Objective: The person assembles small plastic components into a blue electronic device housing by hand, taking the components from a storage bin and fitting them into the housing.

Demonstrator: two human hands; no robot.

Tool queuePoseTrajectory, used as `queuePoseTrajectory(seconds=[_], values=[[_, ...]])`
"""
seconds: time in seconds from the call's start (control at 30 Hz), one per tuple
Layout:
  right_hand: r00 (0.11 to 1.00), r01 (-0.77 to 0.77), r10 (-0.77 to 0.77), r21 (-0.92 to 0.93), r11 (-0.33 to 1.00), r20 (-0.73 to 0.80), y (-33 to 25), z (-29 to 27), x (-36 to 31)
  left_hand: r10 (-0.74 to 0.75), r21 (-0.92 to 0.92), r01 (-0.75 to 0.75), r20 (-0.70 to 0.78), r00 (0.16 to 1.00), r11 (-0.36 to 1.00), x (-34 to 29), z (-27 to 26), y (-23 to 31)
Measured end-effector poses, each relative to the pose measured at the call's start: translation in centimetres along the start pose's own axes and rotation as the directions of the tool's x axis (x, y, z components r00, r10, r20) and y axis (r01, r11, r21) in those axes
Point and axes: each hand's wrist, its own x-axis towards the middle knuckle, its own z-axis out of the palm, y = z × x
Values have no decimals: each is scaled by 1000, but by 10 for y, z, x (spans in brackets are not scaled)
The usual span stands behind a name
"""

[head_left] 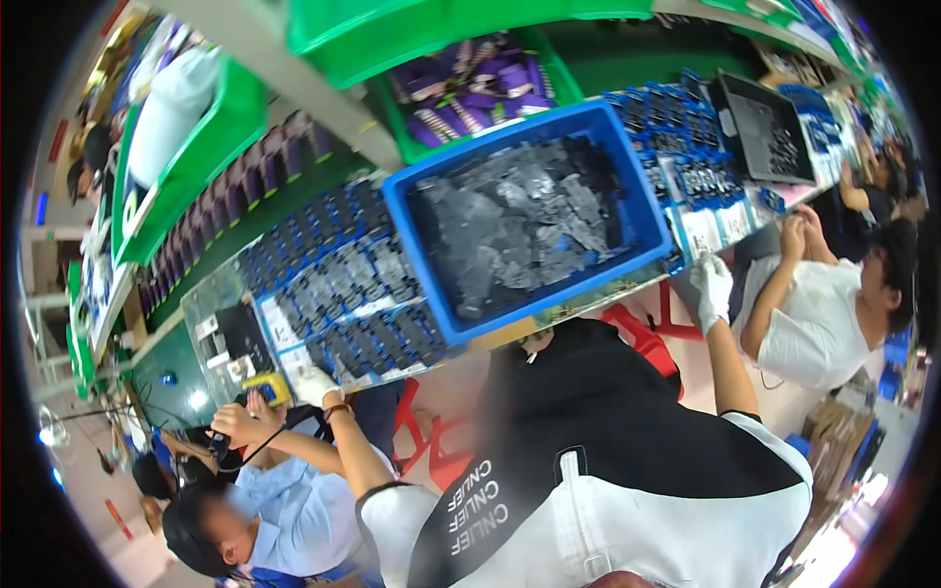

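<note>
"Checking the left hand [316, 385]: what lies near?"

"Rows of black parts [377, 345] at two o'clock, just beside its gloved fingers; whether those are closed on anything, one cannot tell."

"And the right hand [715, 296]?"

"A white sheet [701, 233] sits at its twelve o'clock. That grip cannot be told either. The hands are well apart."

"What bounds them?"

"A blue bin [417, 257] stands between, its near rim along the table edge [598, 296]. Floor shows nearer the chest, a red stool [647, 338] at the right hand's eight o'clock."
</note>
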Motion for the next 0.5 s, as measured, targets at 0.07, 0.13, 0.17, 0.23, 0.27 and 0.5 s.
queuePoseTrajectory(seconds=[0.07,0.13,0.17,0.23,0.27,0.5], values=[[992,-112,117,104,988,-45,32,-12,11,14,-502,-13,-2,1000,865,1,-60,57],[957,-282,267,142,949,114,52,-20,23,108,-925,193,239,965,327,-45,-173,176],[903,-382,320,192,904,287,56,-22,31,352,-984,130,164,922,119,-51,-213,198],[861,-480,425,171,860,281,49,-8,28,478,-783,399,150,865,-477,-109,-326,281],[862,-480,444,114,870,246,40,1,25,826,-681,528,-213,521,-508,-129,-371,312],[847,-425,411,-35,905,336,51,13,46,507,-781,-26,-430,747,-624,-240,-478,370]])
